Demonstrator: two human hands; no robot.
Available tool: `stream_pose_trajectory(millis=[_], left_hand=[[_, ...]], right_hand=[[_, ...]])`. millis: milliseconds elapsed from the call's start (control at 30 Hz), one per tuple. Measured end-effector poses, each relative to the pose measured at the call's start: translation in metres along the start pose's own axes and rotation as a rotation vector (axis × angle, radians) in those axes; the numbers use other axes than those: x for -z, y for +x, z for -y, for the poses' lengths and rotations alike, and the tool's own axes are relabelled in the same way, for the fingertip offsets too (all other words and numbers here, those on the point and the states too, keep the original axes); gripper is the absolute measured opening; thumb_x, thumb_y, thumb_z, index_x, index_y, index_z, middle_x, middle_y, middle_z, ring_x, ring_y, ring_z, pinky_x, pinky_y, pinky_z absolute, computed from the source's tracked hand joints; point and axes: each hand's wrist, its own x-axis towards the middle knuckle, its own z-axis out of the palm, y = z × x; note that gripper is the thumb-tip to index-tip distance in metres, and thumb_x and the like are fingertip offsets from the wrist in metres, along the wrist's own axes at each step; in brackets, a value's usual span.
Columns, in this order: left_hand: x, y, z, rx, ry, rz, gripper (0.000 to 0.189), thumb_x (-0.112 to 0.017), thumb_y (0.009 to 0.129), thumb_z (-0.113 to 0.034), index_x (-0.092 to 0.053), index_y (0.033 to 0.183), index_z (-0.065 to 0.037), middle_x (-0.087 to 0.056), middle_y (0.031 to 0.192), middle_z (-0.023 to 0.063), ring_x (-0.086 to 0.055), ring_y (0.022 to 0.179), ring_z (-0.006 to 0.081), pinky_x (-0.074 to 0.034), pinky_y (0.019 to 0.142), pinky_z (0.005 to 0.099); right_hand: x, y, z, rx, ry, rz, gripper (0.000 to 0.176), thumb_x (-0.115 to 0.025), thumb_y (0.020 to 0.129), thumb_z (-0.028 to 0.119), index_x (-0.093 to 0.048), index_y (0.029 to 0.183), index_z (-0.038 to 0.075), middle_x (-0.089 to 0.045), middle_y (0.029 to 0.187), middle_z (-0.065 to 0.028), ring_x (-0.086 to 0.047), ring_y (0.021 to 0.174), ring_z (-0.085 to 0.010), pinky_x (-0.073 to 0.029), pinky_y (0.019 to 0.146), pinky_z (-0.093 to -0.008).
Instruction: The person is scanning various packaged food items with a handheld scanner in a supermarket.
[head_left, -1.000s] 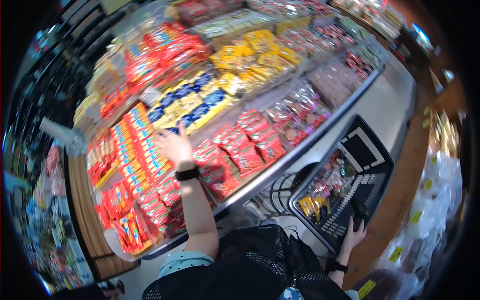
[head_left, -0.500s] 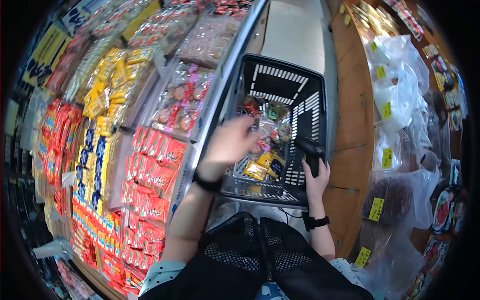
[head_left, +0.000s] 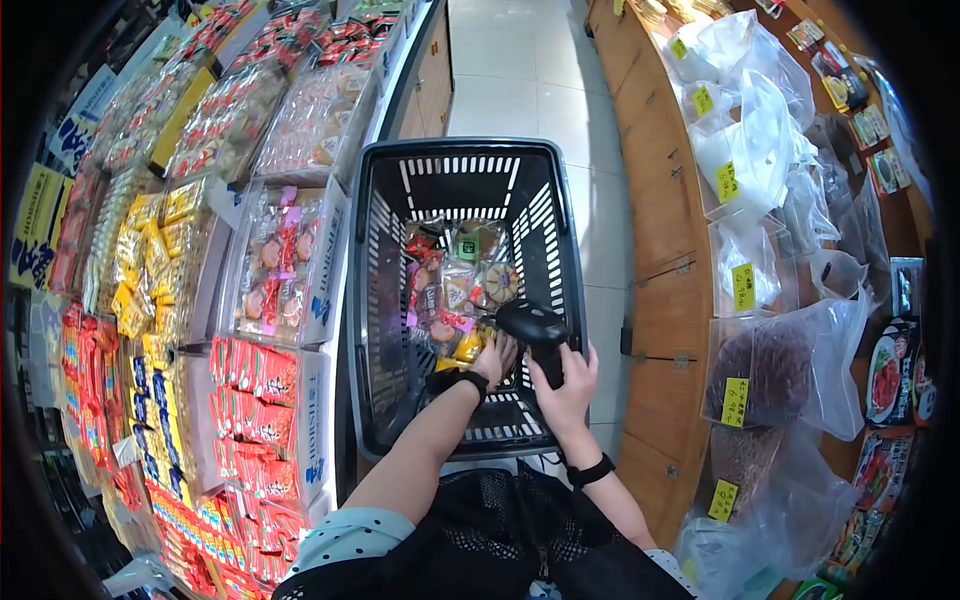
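Observation:
A black shopping basket [head_left: 570, 270] stands in front of me with wrapped snacks on its bottom. My left hand [head_left: 492, 362] reaches down inside it, at the yellow packets [head_left: 467, 347]; its fingers are partly hidden, and whether it grips a packet is unclear. In my right hand [head_left: 566, 385] is a black handheld scanner [head_left: 532, 325], held over the basket's right side with the fingers wrapped round its handle. Farther back in the basket lie a green-labelled packet [head_left: 468, 246] and a round wrapped snack [head_left: 500, 282].
Shelves on the left hold red packets [head_left: 255, 420], yellow packets [head_left: 150, 265] and boxed sweets [head_left: 280, 260]. Wooden cabinets [head_left: 655, 240] line the right, with clear bags [head_left: 745, 150] and yellow labels above them. A tiled floor [head_left: 530, 105] runs between.
My left hand has moved from over the basket's left rim down among the packets. The view has shifted, and the basket now appears straighter. My right hand still holds the scanner.

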Motion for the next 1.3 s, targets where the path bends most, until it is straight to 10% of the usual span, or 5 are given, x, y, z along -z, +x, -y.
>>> stream_pose_trajectory(millis=[233,333,400,500,1300], left_hand=[[0.001,-0.002,0.008,0.123,-0.277,-0.354,0.042,-0.049,0.082,-0.026,-0.051,0.116,-0.002,-0.049,0.119,0.0199,-0.048,0.106,0.0401,-0.043,0.078,0.0576],[0.014,0.004,0.053,0.077,-1.184,-0.967,0.017,-0.049,0.079,-0.017,-0.062,0.083,-0.006,-0.062,0.087,0.0113,-0.061,0.073,0.0330,-0.051,0.062,0.0501],[0.072,-0.042,0.088,0.434,-2.309,-0.290,0.016,-0.048,0.077,-0.015,-0.057,0.084,-0.003,-0.058,0.091,0.0110,-0.060,0.077,0.0291,-0.055,0.062,0.0448],[0.096,-0.097,0.118,0.391,-2.562,-0.405,0.024,-0.046,0.076,-0.016,-0.049,0.093,0.001,-0.050,0.098,0.0130,-0.058,0.087,0.0250,-0.056,0.066,0.0421],[0.130,-0.206,0.099,0.299,-2.523,-0.685,0.028,-0.047,0.086,-0.012,-0.051,0.112,0.000,-0.056,0.109,0.0075,-0.057,0.096,0.0192,-0.049,0.086,0.0361]], right_hand=[[-0.004,-0.001,-0.001,0.003,0.048,-0.018,0.038,-0.070,0.069,0.016,-0.056,0.101,-0.002,-0.054,0.071,-0.0105,-0.054,0.072,-0.0267,-0.029,0.098,-0.0464],[-0.002,0.002,0.000,0.005,0.049,0.003,0.039,-0.069,0.070,0.018,-0.056,0.099,-0.005,-0.057,0.071,-0.0110,-0.056,0.069,-0.0251,-0.028,0.098,-0.0474],[0.001,-0.001,0.002,0.003,0.054,0.008,0.037,-0.070,0.071,0.019,-0.057,0.097,-0.003,-0.057,0.070,-0.0101,-0.056,0.069,-0.0248,-0.028,0.098,-0.0473],[0.004,0.002,0.006,-0.015,0.101,-0.010,0.035,-0.070,0.070,0.020,-0.058,0.096,-0.001,-0.057,0.070,-0.0100,-0.055,0.069,-0.0247,-0.027,0.099,-0.0472],[0.002,-0.026,-0.003,-0.210,0.050,0.048,0.054,-0.071,0.072,0.027,-0.052,0.112,-0.004,-0.049,0.116,-0.0248,-0.036,0.118,-0.0384,-0.029,0.099,-0.0422]])
